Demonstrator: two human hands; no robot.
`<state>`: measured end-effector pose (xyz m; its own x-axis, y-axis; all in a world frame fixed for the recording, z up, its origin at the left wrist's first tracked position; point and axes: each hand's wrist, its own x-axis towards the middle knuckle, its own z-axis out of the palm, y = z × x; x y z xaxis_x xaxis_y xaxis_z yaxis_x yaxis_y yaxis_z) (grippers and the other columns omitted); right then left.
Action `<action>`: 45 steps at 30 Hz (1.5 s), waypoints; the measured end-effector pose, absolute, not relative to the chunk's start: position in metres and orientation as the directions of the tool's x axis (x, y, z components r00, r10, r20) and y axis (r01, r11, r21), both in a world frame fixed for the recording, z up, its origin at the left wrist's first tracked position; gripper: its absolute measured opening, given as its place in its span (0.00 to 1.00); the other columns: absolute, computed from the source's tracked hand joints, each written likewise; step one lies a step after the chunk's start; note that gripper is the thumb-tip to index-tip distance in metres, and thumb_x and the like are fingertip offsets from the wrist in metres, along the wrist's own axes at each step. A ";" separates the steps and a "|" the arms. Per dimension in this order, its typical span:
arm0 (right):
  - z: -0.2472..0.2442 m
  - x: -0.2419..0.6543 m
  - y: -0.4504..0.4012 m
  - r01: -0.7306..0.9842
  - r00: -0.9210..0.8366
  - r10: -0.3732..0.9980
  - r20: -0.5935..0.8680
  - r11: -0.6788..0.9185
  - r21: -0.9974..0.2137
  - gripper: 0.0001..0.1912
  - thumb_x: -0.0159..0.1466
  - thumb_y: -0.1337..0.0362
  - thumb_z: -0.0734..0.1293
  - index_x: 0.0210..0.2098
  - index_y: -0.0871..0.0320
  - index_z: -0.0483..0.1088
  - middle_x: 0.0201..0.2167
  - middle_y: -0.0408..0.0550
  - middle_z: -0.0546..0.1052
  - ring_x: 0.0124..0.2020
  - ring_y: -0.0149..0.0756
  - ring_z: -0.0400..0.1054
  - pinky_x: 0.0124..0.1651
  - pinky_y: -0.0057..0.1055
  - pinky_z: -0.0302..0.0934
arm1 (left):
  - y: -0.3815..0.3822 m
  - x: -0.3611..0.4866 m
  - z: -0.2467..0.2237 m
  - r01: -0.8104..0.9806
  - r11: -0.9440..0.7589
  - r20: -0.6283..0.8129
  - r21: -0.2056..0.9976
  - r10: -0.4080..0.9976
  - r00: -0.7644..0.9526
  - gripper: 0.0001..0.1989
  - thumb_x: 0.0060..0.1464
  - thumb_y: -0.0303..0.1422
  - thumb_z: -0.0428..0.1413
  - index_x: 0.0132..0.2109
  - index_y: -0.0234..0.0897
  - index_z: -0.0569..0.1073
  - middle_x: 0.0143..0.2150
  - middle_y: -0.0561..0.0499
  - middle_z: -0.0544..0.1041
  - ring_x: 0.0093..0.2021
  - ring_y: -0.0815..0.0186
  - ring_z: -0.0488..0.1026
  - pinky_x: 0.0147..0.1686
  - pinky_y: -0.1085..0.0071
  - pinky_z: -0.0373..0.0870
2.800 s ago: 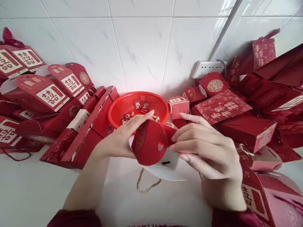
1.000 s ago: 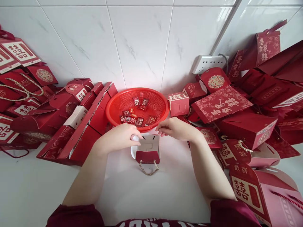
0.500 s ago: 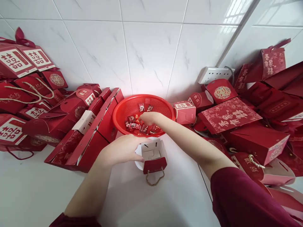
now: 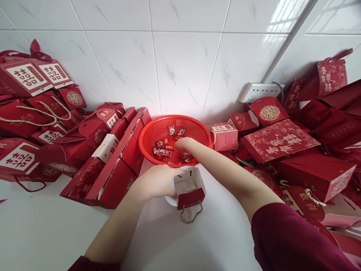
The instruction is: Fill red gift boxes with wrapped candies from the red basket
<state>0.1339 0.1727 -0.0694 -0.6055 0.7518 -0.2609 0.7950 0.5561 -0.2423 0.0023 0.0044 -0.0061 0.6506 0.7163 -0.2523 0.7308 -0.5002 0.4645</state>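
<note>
An open gift box (image 4: pixel 187 185), red outside and white inside with a twisted rope handle, stands on the white table in front of me. My left hand (image 4: pixel 159 182) grips its left side, thumb near me and fingers at the far edge. Nothing shows inside the box. Just behind it sits a red plastic basket (image 4: pixel 146 150) with several wrapped candies (image 4: pixel 163 152) on its bottom. My right hand (image 4: pixel 184 145) is down in the basket among the candies. Its fingers point downward and are hidden behind the back of the hand.
Red cartons (image 4: pixel 118 175) stand in rows left of the basket, with more gift boxes (image 4: pixel 24 156) stacked beyond. A heap of red boxes (image 4: pixel 282 141) covers the right side. A power strip (image 4: pixel 261 91) leans against the tiled wall (image 4: pixel 183 71) at the back.
My right hand has sunk lower among the candies, hiding its fingers. My left hand has closed in on the box's side. The whole view has shifted slightly.
</note>
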 end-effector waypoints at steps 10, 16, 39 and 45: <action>-0.036 0.207 0.093 0.594 -0.440 0.876 0.197 0.449 -0.667 0.16 0.67 0.51 0.66 0.40 0.60 0.69 0.39 0.49 0.80 0.39 0.35 0.74 0.41 0.31 0.67 | 0.005 -0.008 0.012 0.671 -0.310 0.070 0.674 0.930 0.360 0.19 0.60 0.49 0.54 0.33 0.38 0.76 0.33 0.52 0.77 0.32 0.65 0.70 0.32 0.71 0.64; -0.026 0.226 0.035 -0.114 -0.475 0.855 0.207 0.174 -0.978 0.16 0.58 0.54 0.76 0.35 0.59 0.71 0.31 0.45 0.78 0.27 0.31 0.72 0.29 0.29 0.68 | 0.005 0.009 0.003 0.451 -0.284 0.139 0.846 0.935 0.327 0.19 0.55 0.49 0.61 0.41 0.37 0.76 0.38 0.49 0.78 0.38 0.63 0.75 0.37 0.70 0.72; 0.003 0.259 -0.004 0.483 -0.610 0.777 0.153 0.518 -0.706 0.13 0.68 0.66 0.64 0.51 0.55 0.74 0.45 0.46 0.80 0.43 0.36 0.74 0.46 0.33 0.66 | 0.034 -0.016 -0.012 0.776 -0.304 0.366 0.552 0.925 0.102 0.10 0.58 0.35 0.55 0.47 0.42 0.76 0.50 0.50 0.77 0.42 0.63 0.77 0.43 0.68 0.72; 0.009 0.271 -0.008 0.610 -0.565 0.824 0.044 0.453 -0.649 0.11 0.68 0.63 0.64 0.48 0.55 0.73 0.39 0.45 0.80 0.40 0.38 0.74 0.41 0.33 0.66 | 0.074 -0.030 -0.010 0.857 -0.119 0.405 0.502 0.908 -0.110 0.13 0.56 0.35 0.58 0.49 0.39 0.76 0.53 0.45 0.73 0.43 0.60 0.76 0.50 0.62 0.71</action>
<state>0.2705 -0.0076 0.0093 -0.5649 0.8240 0.0441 0.6105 0.4533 -0.6495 -0.0295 0.0741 -0.0104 -0.1105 0.9078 0.4046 0.8566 -0.1194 0.5019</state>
